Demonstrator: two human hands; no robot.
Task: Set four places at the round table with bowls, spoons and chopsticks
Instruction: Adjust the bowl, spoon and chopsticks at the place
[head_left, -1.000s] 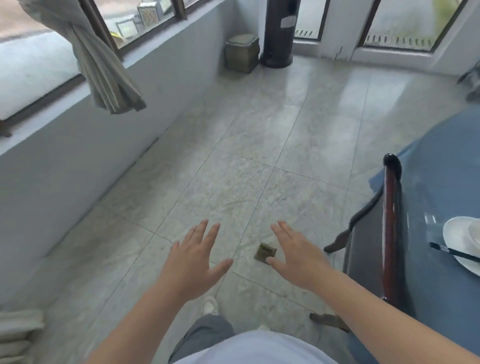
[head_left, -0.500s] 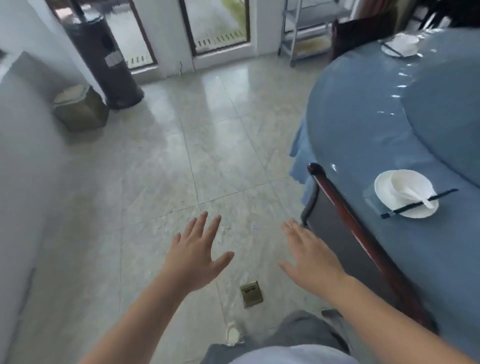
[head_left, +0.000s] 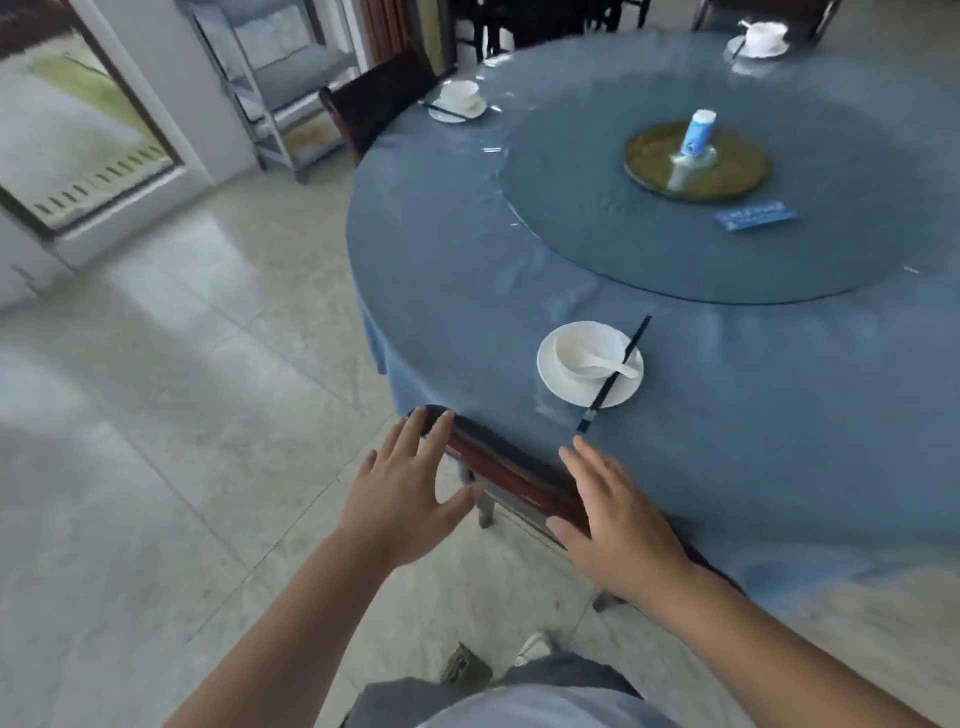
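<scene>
The round table (head_left: 467, 249) wears a blue cloth. Near its front edge a white plate (head_left: 558, 387) carries a white bowl (head_left: 576, 345) with a white spoon (head_left: 615, 370) in it, and black chopsticks (head_left: 615, 370) lie across the plate's right side. A second set (head_left: 460, 101) stands at the far left edge, a third (head_left: 761, 39) at the far right. My left hand (head_left: 408, 491) and my right hand (head_left: 618, 514) hover spread and empty over the dark red top rail of a chair (head_left: 506, 467) below the near set.
A glass turntable (head_left: 597, 223) fills the table's middle, holding a gold disc with a blue-and-white canister (head_left: 696, 137) and a blue card (head_left: 756, 215). A dark chair (head_left: 382, 96) stands at the far-left set. A metal rack (head_left: 275, 78) and glass door are beyond. Tiled floor lies left.
My view has swung right from the floor and window wall onto the table. Both hands, still spread and empty, now hover over the chair rail by the near set.
</scene>
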